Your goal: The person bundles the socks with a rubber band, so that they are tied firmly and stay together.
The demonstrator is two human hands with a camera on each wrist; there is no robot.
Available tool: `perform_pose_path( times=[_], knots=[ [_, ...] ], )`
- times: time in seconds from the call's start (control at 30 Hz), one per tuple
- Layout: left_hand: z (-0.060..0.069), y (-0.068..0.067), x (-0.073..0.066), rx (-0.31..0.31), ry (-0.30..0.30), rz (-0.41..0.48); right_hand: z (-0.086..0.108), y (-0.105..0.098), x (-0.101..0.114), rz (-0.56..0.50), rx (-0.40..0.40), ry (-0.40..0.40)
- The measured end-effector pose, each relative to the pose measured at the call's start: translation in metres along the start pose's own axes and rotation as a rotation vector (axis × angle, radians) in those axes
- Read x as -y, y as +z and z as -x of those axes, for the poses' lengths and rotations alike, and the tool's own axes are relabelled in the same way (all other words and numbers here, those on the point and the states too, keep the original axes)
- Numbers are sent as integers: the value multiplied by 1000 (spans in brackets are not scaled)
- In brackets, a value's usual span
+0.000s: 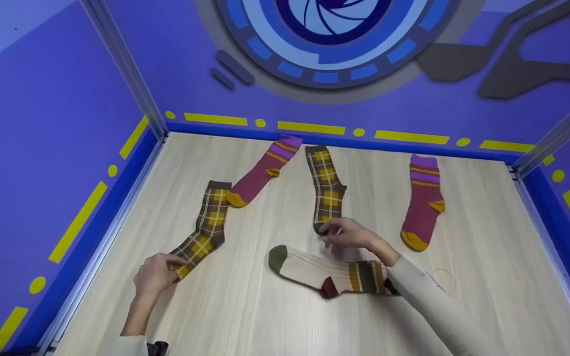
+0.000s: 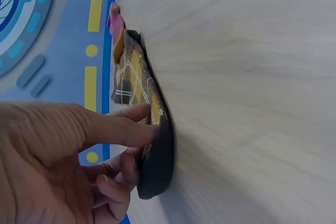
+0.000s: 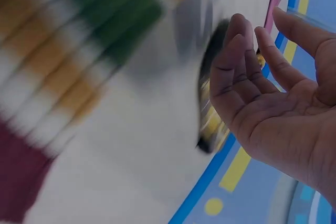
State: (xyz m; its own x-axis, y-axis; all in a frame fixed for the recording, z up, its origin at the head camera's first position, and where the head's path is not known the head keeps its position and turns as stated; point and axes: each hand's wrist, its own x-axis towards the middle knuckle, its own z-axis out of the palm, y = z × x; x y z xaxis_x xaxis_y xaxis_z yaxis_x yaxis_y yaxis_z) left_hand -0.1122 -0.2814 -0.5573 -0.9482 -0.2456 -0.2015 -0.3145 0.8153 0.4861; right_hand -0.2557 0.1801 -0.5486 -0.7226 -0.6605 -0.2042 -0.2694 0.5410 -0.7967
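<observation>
At the left, a brown-and-yellow plaid sock point(image 1: 211, 217) lies bent on the table. My left hand point(image 1: 155, 274) is at its toe end; in the left wrist view, fingertips touch the sock's upper side by the dark toe point(image 2: 157, 169). A matching plaid sock point(image 1: 327, 185) lies farther back near the middle. Over its toe hovers my right hand point(image 1: 348, 233), its fingers loosely bent and nothing held, as the right wrist view confirms. Below that hand and forearm lies a cream sock point(image 1: 309, 267) with green toe, dark red heel and striped cuff, its cuff end partly hidden by the sleeve.
One maroon sock point(image 1: 258, 178) with purple cuff lies at the back, its orange toe against the left plaid sock's cuff. Another maroon sock point(image 1: 421, 207) lies at the right. A thin yellowish loop point(image 1: 443, 281) is beside the right sleeve. Blue panels point(image 1: 57, 148) wall the table.
</observation>
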Motion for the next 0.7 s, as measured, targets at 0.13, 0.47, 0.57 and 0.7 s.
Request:
perform_pose_path(
  times=[0.13, 0.47, 0.57, 0.7],
  knots=[
    [2, -4, 10, -39, -36, 69, -30, 11, 17, -29, 23, -2],
    [9, -13, 43, -46, -224, 175, -114, 52, 63, -53, 55, -25],
    [12, -11, 46, -15, -260, 195, -136, 67, 74, -81, 45, 1],
    [12, -4, 48, 23, -290, 214, -160, 88, 84, -112, 16, 11]
  ],
)
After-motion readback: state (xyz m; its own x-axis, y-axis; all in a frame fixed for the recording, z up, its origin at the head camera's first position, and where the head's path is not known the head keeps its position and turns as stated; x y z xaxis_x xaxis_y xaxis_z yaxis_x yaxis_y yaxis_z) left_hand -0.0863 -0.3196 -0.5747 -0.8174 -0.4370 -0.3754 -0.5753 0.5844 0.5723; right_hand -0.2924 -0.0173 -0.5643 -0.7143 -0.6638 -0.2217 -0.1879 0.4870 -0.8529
